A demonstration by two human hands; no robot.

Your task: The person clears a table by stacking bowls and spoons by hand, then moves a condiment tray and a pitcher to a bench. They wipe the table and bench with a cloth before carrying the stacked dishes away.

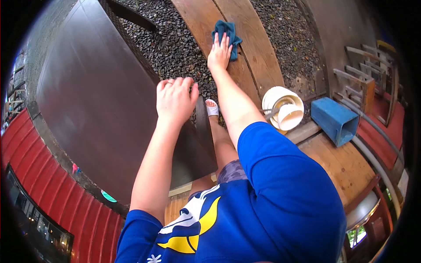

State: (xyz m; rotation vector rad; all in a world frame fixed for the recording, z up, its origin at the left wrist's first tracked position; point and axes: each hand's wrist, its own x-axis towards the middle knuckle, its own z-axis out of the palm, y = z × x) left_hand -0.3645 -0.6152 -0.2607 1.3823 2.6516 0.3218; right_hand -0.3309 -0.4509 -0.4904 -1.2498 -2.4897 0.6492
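Note:
My right hand (220, 51) lies flat on a crumpled dark teal cloth (234, 30), fingers stretched out and slightly apart. The cloth rests on a wooden plank bench (256, 39), pressed under the palm and fingers. My left hand (176, 100) is at the edge of a large dark brown tabletop (101, 101). Its fingers are curled in and their tips are hidden, so whether they grip anything does not show.
White stacked containers (285, 107) with a handle sticking out stand by the bench's near end. Beside them is a blue rectangular bin (334, 119) on its side. Dark gravel (175, 46) lies between table and bench. Wooden frames (366, 79) stand at the right.

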